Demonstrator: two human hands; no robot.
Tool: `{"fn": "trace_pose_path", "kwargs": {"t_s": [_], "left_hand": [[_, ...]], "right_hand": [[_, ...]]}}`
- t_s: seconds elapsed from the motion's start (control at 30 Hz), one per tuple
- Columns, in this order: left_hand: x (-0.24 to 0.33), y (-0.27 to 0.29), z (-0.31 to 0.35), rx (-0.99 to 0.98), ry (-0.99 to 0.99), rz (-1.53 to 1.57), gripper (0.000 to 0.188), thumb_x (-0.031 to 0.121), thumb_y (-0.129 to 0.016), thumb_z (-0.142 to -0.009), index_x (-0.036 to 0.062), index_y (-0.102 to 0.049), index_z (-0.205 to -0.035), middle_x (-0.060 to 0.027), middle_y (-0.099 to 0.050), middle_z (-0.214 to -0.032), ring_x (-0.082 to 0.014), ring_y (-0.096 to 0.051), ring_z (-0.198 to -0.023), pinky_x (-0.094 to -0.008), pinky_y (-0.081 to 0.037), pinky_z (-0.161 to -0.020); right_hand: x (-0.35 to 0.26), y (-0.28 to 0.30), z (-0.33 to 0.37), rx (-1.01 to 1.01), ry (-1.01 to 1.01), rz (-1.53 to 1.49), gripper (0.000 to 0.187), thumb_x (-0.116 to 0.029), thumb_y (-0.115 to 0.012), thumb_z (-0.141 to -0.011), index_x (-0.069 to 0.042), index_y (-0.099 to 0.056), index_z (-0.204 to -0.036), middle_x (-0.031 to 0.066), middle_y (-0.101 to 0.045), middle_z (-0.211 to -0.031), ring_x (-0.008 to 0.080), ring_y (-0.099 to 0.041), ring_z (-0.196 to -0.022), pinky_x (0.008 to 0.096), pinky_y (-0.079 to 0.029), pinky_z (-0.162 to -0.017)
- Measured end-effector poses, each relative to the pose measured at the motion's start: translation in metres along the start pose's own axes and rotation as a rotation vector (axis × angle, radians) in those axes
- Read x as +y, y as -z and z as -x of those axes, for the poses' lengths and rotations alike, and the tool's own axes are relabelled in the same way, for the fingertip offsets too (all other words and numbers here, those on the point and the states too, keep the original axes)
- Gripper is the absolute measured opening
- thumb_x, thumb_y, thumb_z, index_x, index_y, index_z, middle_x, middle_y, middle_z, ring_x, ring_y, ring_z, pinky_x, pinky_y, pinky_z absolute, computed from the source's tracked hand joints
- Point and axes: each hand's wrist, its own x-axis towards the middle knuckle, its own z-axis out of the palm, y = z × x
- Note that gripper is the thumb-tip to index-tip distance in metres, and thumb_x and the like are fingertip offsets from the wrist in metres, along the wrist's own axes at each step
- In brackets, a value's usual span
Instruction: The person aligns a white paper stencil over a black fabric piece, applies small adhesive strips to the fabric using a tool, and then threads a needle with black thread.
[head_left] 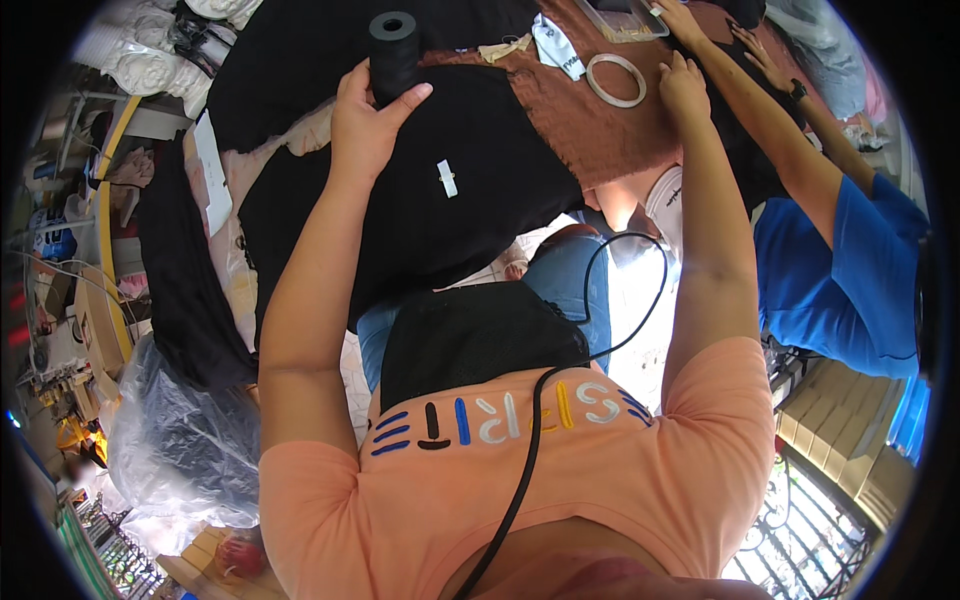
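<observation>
My left hand (365,130) is wrapped round a black spool of thread (395,55), held upright above the black fabric (430,230). A small white label (447,178) lies on that fabric, nearer to me than the spool. Over the brown fabric (560,120) at the right, my right hand (686,92) has its fingers curled in; what they hold, if anything, is hidden. Just left of this hand lies a pale tape ring (616,81), apart from it. Beyond the ring is a small white and light-blue printed piece (557,46).
At the right, a co-worker in a blue shirt (840,270) reaches in, one hand (680,22) at a clear plastic box (625,22). Black fabric also covers my lap. A black cable (535,420) runs down my front. A clear plastic bag (180,440) bulges at the left.
</observation>
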Motion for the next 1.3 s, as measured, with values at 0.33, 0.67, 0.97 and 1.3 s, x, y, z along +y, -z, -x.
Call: {"fn": "trace_pose_path", "kwargs": {"t_s": [0.33, 0.67, 0.97, 1.3], "left_hand": [[-0.017, 0.001, 0.006, 0.004, 0.043, -0.109, 0.057, 0.029, -0.083, -0.072, 0.0031, -0.060, -0.117, -0.0101, -0.058, -0.110, -0.0214, -0.059, -0.103, -0.0331, -0.046, -0.090], [-0.001, -0.011, 0.008, -0.057, 0.108, -0.159, 0.055, 0.029, -0.082, -0.071, 0.0046, -0.062, -0.116, -0.0089, -0.064, -0.107, -0.0206, -0.061, -0.098, -0.0331, -0.046, -0.089], [-0.007, 0.000, 0.007, -0.045, 0.130, -0.175, 0.051, 0.028, -0.082, -0.072, 0.0060, -0.063, -0.114, -0.0067, -0.066, -0.101, -0.0186, -0.061, -0.097, -0.0325, -0.047, -0.088], [-0.037, -0.029, -0.015, -0.093, 0.061, -0.102, 0.054, 0.029, -0.083, -0.070, 0.0061, -0.061, -0.113, -0.0082, -0.068, -0.105, -0.0207, -0.064, -0.098, -0.0323, -0.048, -0.087]], "right_hand": [[-0.033, 0.036, -0.007, -0.255, -0.094, 0.092, 0.033, -0.036, -0.057, -0.089, -0.018, -0.064, -0.115, 0.0088, -0.061, -0.121, 0.0311, -0.054, -0.114, 0.0454, -0.046, -0.094], [-0.009, 0.038, -0.004, -0.185, -0.071, 0.229, 0.030, -0.027, -0.057, -0.088, -0.013, -0.064, -0.114, 0.0114, -0.063, -0.116, 0.0328, -0.057, -0.111, 0.0424, -0.050, -0.090], [-0.005, 0.050, -0.023, -0.319, -0.081, 0.305, 0.027, -0.028, -0.054, -0.089, -0.009, -0.070, -0.100, 0.0146, -0.069, -0.105, 0.0335, -0.067, -0.098, 0.0425, -0.054, -0.080], [0.031, 0.059, 0.003, -0.236, -0.051, 0.435, 0.031, -0.029, -0.050, -0.093, -0.006, -0.062, -0.110, 0.0176, -0.069, -0.100, 0.0351, -0.068, -0.094, 0.0449, -0.055, -0.078]]}}
